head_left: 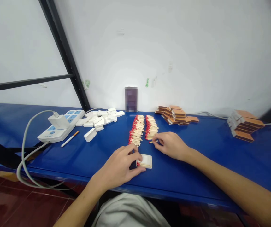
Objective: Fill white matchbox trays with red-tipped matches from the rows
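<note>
My left hand [126,162] grips a white matchbox tray [147,158] on the blue table, thumb at its near side and fingers over its left end. A few red-tipped matches lie inside along the near edge. To the right, my right hand [169,143] pinches a single match [150,142], its red head pointing left, just above the table. Beyond the hands are two rows of loose matches, a left row [136,129] and a right row [151,126], with red heads toward the left.
White empty trays [97,119] lie heaped at back left, near a power strip [61,126] with cables and a cigarette [69,139]. Brown matchbox sleeves [175,115] are piled at back right. More stacked matchboxes [244,124] stand far right. A pixelated dark rectangle [131,99] leans on the wall.
</note>
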Motion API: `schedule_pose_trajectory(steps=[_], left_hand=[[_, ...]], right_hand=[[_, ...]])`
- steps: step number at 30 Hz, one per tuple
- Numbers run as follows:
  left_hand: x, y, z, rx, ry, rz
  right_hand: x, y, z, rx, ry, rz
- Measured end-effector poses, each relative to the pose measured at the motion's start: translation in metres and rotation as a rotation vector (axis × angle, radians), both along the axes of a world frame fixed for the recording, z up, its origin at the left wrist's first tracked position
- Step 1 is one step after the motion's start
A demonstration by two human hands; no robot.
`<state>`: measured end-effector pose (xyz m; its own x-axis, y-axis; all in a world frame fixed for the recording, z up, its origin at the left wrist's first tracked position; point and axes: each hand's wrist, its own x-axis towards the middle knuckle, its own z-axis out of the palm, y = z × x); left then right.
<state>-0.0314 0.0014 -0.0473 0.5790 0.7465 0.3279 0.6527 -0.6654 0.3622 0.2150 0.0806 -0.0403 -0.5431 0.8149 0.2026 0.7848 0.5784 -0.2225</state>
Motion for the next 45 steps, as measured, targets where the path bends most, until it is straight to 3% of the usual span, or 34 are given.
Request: schedule_pose_trajectory(steps=[11,45], left_hand=[[-0.0001,0.0,0.0024,0.018,0.008,0.002],[0.0007,-0.0006,0.0039,-0.009,0.011,0.005]], right_hand=[[-0.0003,-0.0016,0.0045,-0.013,-0.031,-0.052],[-0.0011,-0.0002,0.0015,-0.033,0.0,-0.016]])
